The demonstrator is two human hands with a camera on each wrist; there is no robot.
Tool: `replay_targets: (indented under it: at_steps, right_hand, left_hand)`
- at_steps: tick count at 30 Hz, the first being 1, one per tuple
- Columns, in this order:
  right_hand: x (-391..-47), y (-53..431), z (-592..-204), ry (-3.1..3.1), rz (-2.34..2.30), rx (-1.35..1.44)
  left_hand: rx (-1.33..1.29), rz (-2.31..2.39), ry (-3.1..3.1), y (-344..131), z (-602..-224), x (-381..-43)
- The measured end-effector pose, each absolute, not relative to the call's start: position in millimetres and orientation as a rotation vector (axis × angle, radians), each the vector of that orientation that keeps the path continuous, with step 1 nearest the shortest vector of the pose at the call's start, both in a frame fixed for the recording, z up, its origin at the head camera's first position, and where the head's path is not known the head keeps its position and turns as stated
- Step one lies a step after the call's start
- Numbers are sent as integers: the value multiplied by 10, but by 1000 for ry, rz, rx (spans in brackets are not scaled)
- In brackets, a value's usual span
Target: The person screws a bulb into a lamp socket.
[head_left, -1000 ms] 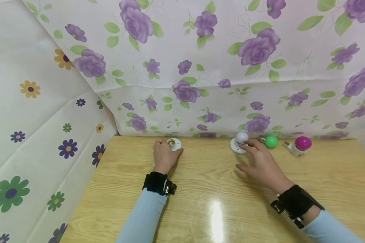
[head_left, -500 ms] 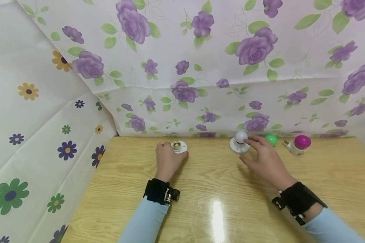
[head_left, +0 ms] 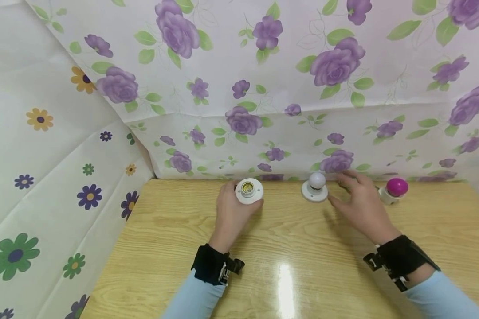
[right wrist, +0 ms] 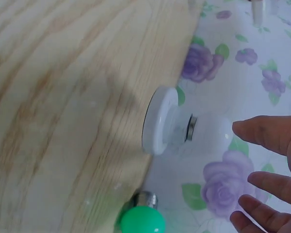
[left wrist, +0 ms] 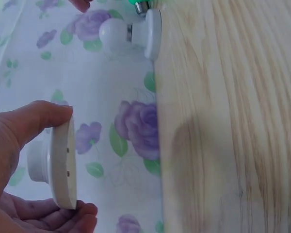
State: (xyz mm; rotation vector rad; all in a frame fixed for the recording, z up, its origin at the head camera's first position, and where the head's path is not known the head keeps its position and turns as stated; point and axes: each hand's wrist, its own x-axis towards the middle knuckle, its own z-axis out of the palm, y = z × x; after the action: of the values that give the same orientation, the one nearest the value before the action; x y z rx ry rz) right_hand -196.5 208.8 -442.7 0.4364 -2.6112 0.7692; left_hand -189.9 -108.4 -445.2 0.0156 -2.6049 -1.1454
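In the head view my left hand (head_left: 232,215) grips a white round lamp holder (head_left: 255,197) by its rim, its brass socket facing up. The left wrist view shows the holder (left wrist: 63,165) off the table, between thumb and fingers. My right hand (head_left: 363,206) is over the spot of the green bulb, hiding it in the head view. From the right wrist, the green bulb (right wrist: 142,221) lies on the table below my spread fingers, apart from them. Just left of that hand, a white bulb (head_left: 317,180) stands upright in a second white lamp holder (head_left: 314,197).
A magenta bulb (head_left: 397,187) sits in a white plug-in holder (head_left: 388,198) to the right of my right hand. Behind the wooden table (head_left: 263,248) rises a wall covering (head_left: 207,88) with purple flowers, close to the row of things. Another flowered sheet (head_left: 60,168) borders the left side.
My left hand has shifted right with the lamp holder and raised it off the table. My right hand has left the white bulb and moved right, over the green bulb.
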Motion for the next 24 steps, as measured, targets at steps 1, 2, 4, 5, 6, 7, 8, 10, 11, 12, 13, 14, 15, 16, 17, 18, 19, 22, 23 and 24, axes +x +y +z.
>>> replay_targets:
  at_steps: [1, 2, 4, 5, 6, 7, 8, 10, 11, 12, 13, 14, 15, 16, 17, 18, 19, 22, 23, 24]
  right_hand:
    - [-1975, 2107, -4430, -2609, 759, 429]
    - [-1982, 2124, -4431, -2610, 752, 418]
    - [-1995, 2158, -4435, -2613, 735, 400]
    - [-2002, 2175, -4439, -2617, 735, 390]
    - [-2007, 2191, -4443, -2625, 734, 377]
    - [-2013, 2204, -4449, -2635, 737, 362]
    - [-2017, 2214, -4451, -2643, 740, 349]
    - [-2035, 2240, -4472, -2660, 744, 333]
    - [-2046, 2253, -4486, -2668, 750, 324]
    - [-2059, 2265, -4502, -2676, 752, 316]
    - [-2074, 2276, -4518, -2679, 756, 313]
    - [-2088, 2289, -4534, -2683, 757, 311]
    - [-2106, 2304, -4552, -2687, 759, 309]
    - [-2125, 2318, -4570, -2689, 760, 308]
    - [-2139, 2330, -4584, -2695, 762, 304]
    - [-2153, 2340, -4596, -2700, 763, 301]
    - [-2165, 2349, -4604, -2706, 764, 299]
    - [-2194, 2369, -4619, -2733, 759, 285]
    - [-2199, 2372, -4621, -2744, 755, 277]
    - [-2207, 2378, -4624, -2755, 750, 272]
  left_hand:
    - [9, -1157, -2590, -1071, -4440, -1880]
    - [-3, -1169, -2575, -1058, -4430, -1862]
    - [-34, -1183, -2548, -1028, -4416, -1827]
    - [-48, -1186, -2535, -1012, -4408, -1808]
    - [-67, -1187, -2521, -995, -4400, -1788]
    - [-83, -1190, -2511, -978, -4395, -1770]
    - [-102, -1188, -2502, -960, -4395, -1756]
    - [-132, -1192, -2490, -924, -4401, -1726]
    - [-145, -1192, -2489, -907, -4411, -1714]
    - [-160, -1190, -2492, -890, -4425, -1704]
    - [-168, -1191, -2500, -874, -4439, -1693]
    - [-174, -1191, -2511, -859, -4453, -1681]
    - [-179, -1192, -2524, -844, -4470, -1669]
    - [-184, -1191, -2539, -829, -4486, -1658]
    - [-185, -1191, -2554, -815, -4499, -1645]
    - [-187, -1194, -2567, -801, -4509, -1631]
    - [-184, -1197, -2581, -788, -4520, -1618]
    - [-181, -1214, -2607, -758, -4547, -1586]
    - [-179, -1218, -2613, -752, -4553, -1579]
    - [-179, -1219, -2620, -747, -4560, -1575]
